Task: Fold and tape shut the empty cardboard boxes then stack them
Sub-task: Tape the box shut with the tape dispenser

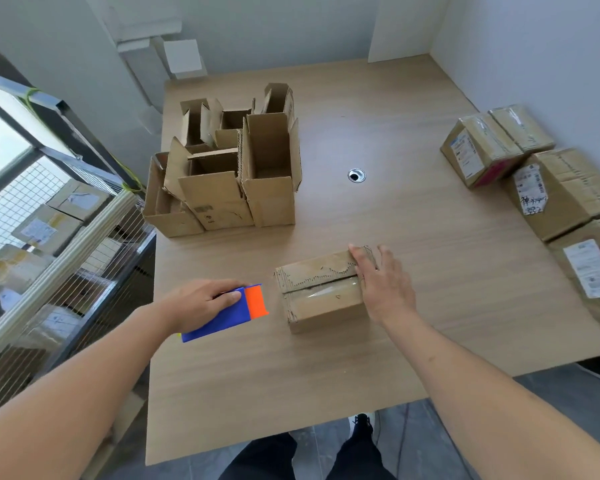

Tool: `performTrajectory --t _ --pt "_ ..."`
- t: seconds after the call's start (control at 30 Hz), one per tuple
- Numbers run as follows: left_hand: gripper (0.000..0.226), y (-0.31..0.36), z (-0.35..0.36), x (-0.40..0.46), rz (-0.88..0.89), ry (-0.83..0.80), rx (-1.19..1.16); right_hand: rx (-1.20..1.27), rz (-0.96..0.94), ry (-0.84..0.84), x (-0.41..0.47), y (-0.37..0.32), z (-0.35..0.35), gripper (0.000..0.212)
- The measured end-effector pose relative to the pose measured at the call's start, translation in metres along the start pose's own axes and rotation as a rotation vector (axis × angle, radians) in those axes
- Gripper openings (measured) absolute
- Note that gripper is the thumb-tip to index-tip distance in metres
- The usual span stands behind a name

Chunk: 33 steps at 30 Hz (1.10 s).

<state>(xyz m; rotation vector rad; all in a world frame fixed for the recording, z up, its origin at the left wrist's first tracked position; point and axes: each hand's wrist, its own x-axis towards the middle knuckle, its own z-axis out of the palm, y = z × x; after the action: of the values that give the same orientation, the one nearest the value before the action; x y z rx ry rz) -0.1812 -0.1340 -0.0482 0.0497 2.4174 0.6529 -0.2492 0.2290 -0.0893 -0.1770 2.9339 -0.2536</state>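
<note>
Between the hands, taped box (321,292): right (383,285) flat against it, left (201,301) gripping dispenser (227,313).

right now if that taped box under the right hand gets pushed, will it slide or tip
Probably slide: the taped box sits low and wide on the smooth table. Likely light, being empty cardboard. The right hand lying flat on one end might turn it.

On the table (326,375) a closed box (321,294) lies near the front, the tape tool (227,315) just left of it. Open boxes (229,174) cluster behind to the left; taped boxes (541,188) line the right edge.
</note>
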Motion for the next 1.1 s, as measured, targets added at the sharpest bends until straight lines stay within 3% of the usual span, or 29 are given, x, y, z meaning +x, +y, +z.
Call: performTrajectory --t 0.07,0.13,0.3,0.37,0.57,0.77,1.1 --pt "0.038 0.004 0.004 0.006 0.005 0.02 0.053 -0.183 0.001 0.053 -0.002 -0.019 0.0 0.063" --pt "0.04 0.009 0.01 0.012 0.019 0.037 0.083 -0.239 -0.005 0.112 -0.007 -0.042 -0.004 0.065" --pt "0.041 0.018 0.024 0.023 0.03 0.058 0.07 0.033 0.093 -0.051 -0.034 -0.096 0.016 0.075" --pt "0.042 0.018 0.028 0.022 0.037 0.066 0.048 0.012 0.087 -0.105 -0.038 -0.096 0.026 0.091" --pt "0.042 0.0 0.05 0.018 0.061 0.055 -0.106 0.033 0.087 -0.111 -0.03 -0.09 0.026 0.114" --pt "0.034 -0.008 0.056 0.018 0.049 0.048 -0.174 0.035 0.065 -0.091 -0.025 -0.092 0.022 0.113" --pt "0.038 0.017 0.038 0.048 -0.019 0.002 -0.04 -0.085 0.065 -0.169 -0.004 -0.126 0.014 0.107"
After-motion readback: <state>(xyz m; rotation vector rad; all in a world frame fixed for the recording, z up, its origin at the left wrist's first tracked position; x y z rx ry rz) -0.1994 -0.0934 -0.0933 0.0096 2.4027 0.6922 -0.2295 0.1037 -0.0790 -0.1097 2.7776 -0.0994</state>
